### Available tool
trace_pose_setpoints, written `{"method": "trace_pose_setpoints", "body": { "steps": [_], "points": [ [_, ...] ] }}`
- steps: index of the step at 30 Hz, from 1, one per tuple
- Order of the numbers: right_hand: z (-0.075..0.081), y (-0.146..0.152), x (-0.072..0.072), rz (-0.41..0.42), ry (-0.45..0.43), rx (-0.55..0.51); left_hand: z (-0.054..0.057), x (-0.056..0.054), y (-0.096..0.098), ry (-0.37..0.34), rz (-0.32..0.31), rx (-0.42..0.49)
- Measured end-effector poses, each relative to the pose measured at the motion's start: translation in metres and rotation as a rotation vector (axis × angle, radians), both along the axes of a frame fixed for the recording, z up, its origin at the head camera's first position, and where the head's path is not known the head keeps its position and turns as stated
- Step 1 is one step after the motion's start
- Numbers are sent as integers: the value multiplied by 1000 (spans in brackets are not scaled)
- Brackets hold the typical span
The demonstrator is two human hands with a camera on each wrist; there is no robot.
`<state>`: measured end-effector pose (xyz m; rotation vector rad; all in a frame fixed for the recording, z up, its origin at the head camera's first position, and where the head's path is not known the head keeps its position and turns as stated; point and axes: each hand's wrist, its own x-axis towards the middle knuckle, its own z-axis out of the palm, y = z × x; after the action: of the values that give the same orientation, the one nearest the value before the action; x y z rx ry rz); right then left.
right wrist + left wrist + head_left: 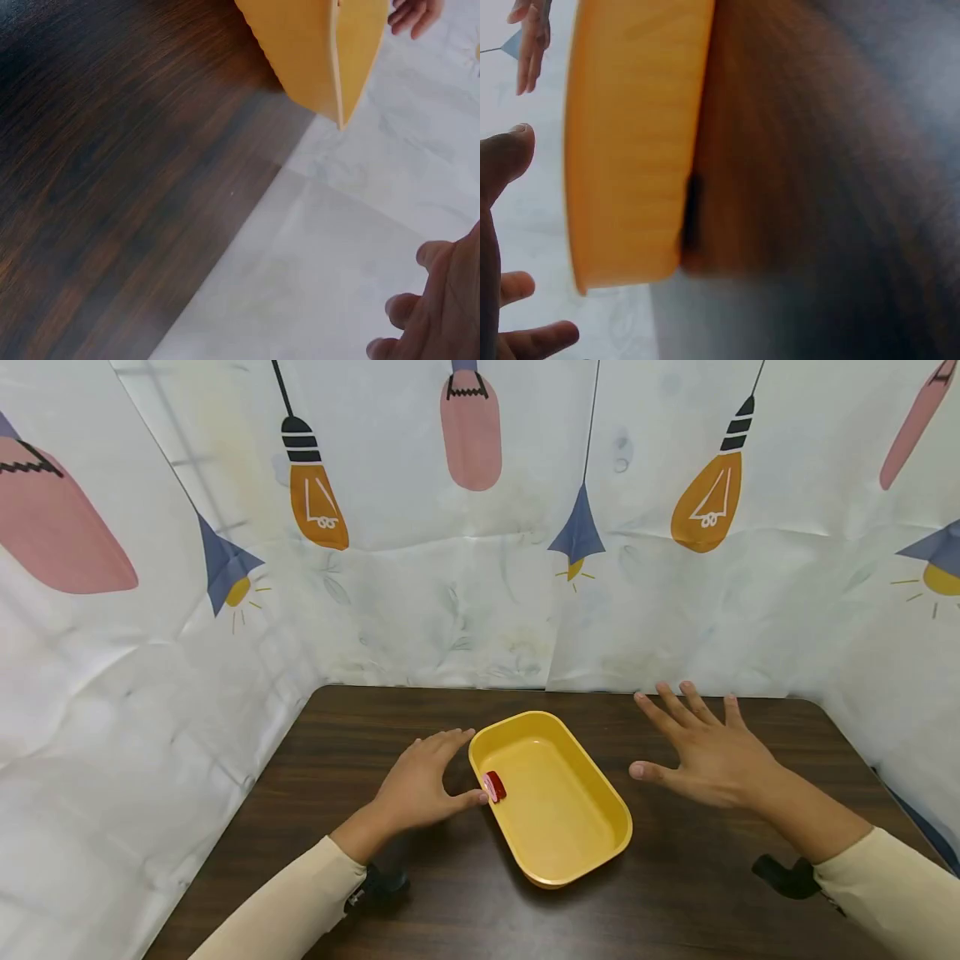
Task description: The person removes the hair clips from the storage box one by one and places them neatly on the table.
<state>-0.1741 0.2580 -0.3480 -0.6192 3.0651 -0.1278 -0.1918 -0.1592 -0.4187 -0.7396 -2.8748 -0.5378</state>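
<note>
A yellow rectangular plastic tub (558, 806) stands on the dark wooden table, turned at an angle. Inside it, against the left wall, is a small red and pink object (495, 787). My left hand (423, 783) hovers beside the tub's left side with thumb and fingers spread, fingertips right at the rim. To the right of the tub, my right hand (708, 762) is held apart from it, fingers spread wide and nothing in them. In the left wrist view the tub's side wall (637, 150) fills the middle; in the right wrist view its corner (315, 67) shows at the top.
The brown wood-grain table (337, 752) reaches back to a white cloth (405, 610) printed with lamps and bulbs, which hangs behind and at both sides. Dark wrist mounts (787, 877) stick out below the beige sleeves (292, 902).
</note>
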Motion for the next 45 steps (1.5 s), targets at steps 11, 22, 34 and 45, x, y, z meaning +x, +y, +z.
{"method": "trace_pose_setpoints", "body": {
  "steps": [11, 22, 34, 45],
  "points": [
    [-4, -6, -4, 18, 12, -25, -25, 1, 4, -179, 4, 156],
    [-11, -19, -13, 69, 0, -66, -35, 3, 11, -278, 80, 273],
    [-17, -43, -30, 161, -34, -115, -41, 3, 12, -333, 77, 362],
    [-11, -68, -40, 197, -103, -157, -39, 4, 11, -385, 80, 383]
  ]
}}
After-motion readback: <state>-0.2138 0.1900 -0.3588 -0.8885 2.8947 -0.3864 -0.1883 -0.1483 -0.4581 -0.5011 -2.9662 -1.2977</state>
